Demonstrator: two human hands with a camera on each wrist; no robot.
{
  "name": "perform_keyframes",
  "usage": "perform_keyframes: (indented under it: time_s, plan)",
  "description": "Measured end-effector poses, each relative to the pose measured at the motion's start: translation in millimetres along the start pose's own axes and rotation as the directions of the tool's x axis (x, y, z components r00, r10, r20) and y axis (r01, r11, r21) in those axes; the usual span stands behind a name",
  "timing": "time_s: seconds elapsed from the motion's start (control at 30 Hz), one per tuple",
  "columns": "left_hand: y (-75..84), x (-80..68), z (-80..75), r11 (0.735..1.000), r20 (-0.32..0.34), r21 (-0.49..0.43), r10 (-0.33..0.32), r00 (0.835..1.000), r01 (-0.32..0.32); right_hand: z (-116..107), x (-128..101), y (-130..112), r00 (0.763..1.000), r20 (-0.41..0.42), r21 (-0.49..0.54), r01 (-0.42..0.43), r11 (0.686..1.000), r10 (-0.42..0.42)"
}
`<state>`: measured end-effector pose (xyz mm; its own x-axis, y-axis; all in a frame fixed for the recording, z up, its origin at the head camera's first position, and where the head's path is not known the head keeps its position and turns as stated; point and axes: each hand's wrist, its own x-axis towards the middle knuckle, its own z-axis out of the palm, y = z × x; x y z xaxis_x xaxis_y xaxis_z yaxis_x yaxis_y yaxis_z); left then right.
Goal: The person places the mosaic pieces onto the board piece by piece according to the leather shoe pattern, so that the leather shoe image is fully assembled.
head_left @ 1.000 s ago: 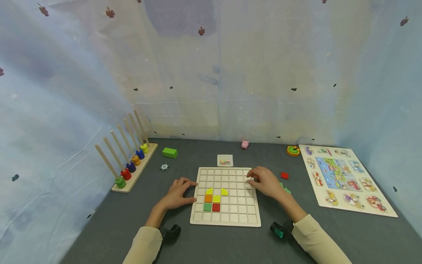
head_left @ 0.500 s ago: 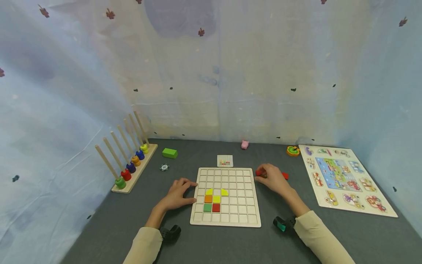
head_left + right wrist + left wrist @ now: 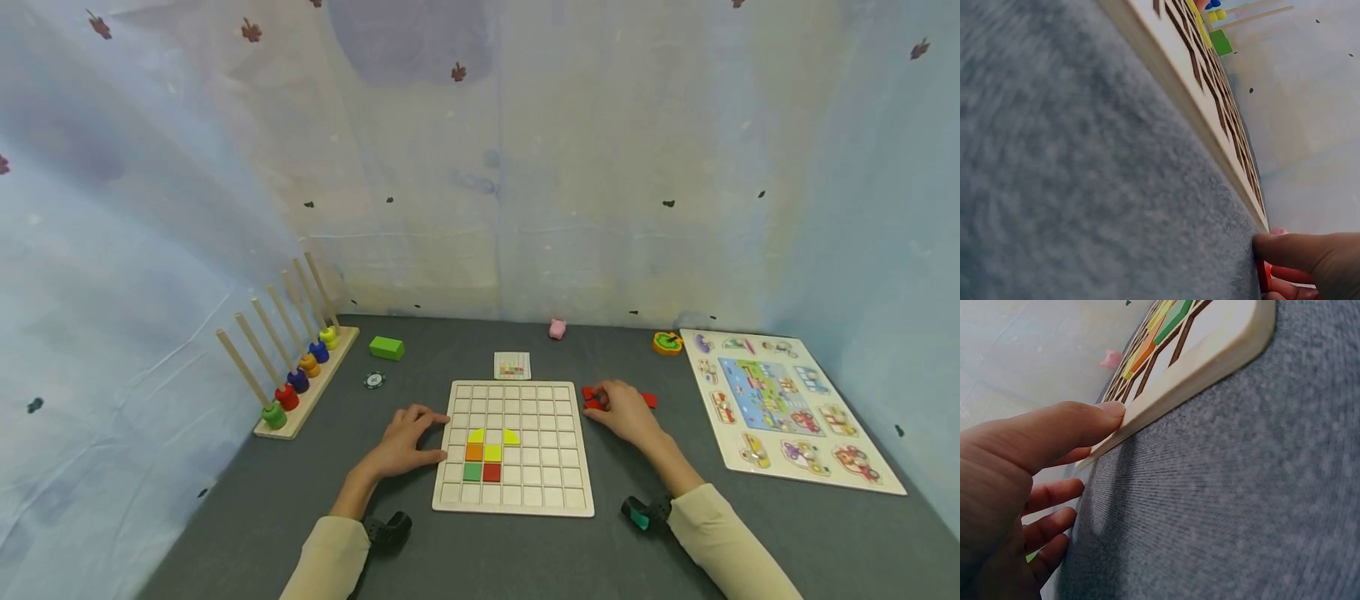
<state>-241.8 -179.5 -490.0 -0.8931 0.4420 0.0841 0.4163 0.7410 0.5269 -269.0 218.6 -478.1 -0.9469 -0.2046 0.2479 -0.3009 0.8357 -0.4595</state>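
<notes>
Materials and finishes on your counter (image 3: 247, 500).

Your counter wears a dark grey felt-like cloth, matt and finely napped. The grid board (image 3: 514, 500) is pale unvarnished wood, smooth, with rounded edges; its inlaid tiles (image 3: 483, 452) carry flat matt paint. The red piece (image 3: 592, 398) under your right hand (image 3: 624, 412) looks painted, slightly glossy. The peg rack (image 3: 296, 400) is bare light wood, its rings (image 3: 287, 394) glossy. Your sleeves (image 3: 330, 558) are soft beige knit.

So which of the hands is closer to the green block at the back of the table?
The left. The left hand rests at the grid board's left edge, on the same side as the green block. The right hand is across the board, fingers on red pieces.
</notes>
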Motion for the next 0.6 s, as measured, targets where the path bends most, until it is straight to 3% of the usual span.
perform_keyframes:
  time_s: [0.2,0.4,0.6]
  plan:
    - [0.4,0.3,-0.1,1.0,0.001,0.008,-0.002,1.0,0.002,0,-2,-2,1.0,0.004,0.031,0.011,0.999,-0.011]
    - [0.2,1.1,0.2,1.0,0.004,0.004,-0.007,1.0,0.006,-1,-5,-16,0.991,0.002,0.139,0.132,0.981,-0.133]
    - [0.0,0.7,0.1,1.0,0.003,0.005,-0.006,1.0,0.006,2,-9,-39,0.963,0.045,0.26,0.246,0.934,-0.266]
